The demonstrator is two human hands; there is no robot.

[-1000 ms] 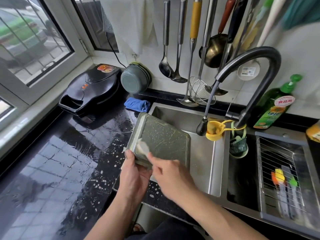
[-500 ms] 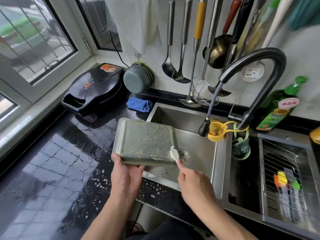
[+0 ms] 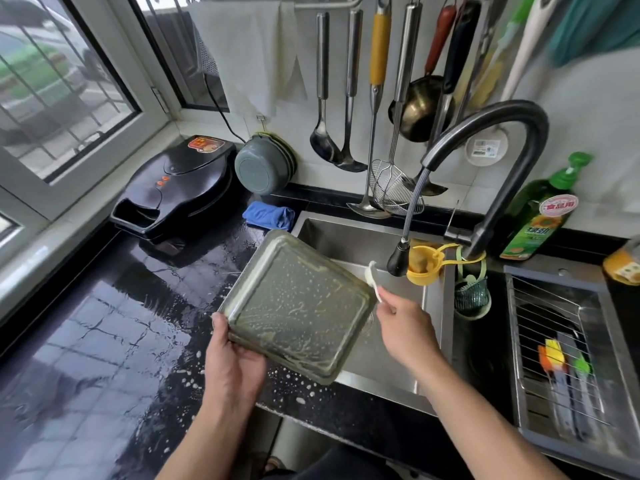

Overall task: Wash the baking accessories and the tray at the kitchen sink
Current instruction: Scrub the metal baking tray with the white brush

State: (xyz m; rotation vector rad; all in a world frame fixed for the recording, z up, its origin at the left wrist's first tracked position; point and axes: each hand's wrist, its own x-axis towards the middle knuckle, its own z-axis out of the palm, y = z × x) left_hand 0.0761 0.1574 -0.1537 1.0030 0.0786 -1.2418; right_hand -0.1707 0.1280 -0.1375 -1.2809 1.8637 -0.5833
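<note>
One square grey-green metal baking tray (image 3: 298,306), speckled with white suds, is being held tilted over the left edge of the stainless steel sink (image 3: 360,233), partly above the wet black stone counter (image 3: 104,341). The left hand (image 3: 232,365) is gripping the tray's near-left corner, thumb lying on the rim and fingers curled underneath. The right hand (image 3: 405,330) is pinching one small white brush (image 3: 373,277) by its handle; the grip is closed tight around it, and the brush head is sitting just beside the tray's right corner. One black curved faucet (image 3: 485,140) is arching over the basin, its spray head (image 3: 398,259) hanging near the brush. One yellow strainer (image 3: 424,268) is hanging at the faucet base. One green detergent bottle (image 3: 540,209) is standing behind. One folded blue cloth (image 3: 268,216) and one black electric griddle (image 3: 176,188) are lying on the counter at the back left.
</note>
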